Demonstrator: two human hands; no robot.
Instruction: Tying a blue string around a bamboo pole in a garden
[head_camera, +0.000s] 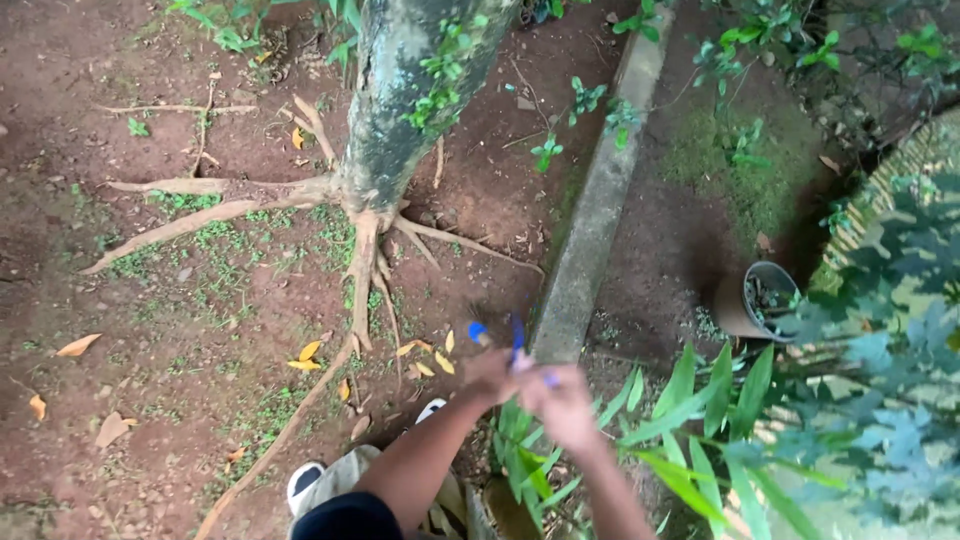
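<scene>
A small blue-handled tool, blurred and too smeared to tell its kind, stood between the two hands, its blue shaft rising above the knuckles and a rounded blue end showing just to the left of it. The left hand and the right hand met around its lower part, touching each other, with the fingers of both curled together around the tool; a bit of blue also peeked out at the right hand's knuckles. How firmly each finger pressed could not be told through the blur.

The hands hovered just beside the near end of a long grey concrete kerb, which ran away up and to the right. Left of the kerb lay bare reddish-brown soil with sparse green weeds, scattered yellow fallen leaves and pale spreading roots of a mossy grey-green tree trunk; this ground gave open room on the left side. Below and right of the hands, a clump of long green strap-shaped leaves crowded close. A round brown pot sat well apart to the right, near blurred foliage. Under the left forearm showed a white shoe toe and pale trouser cloth.
</scene>
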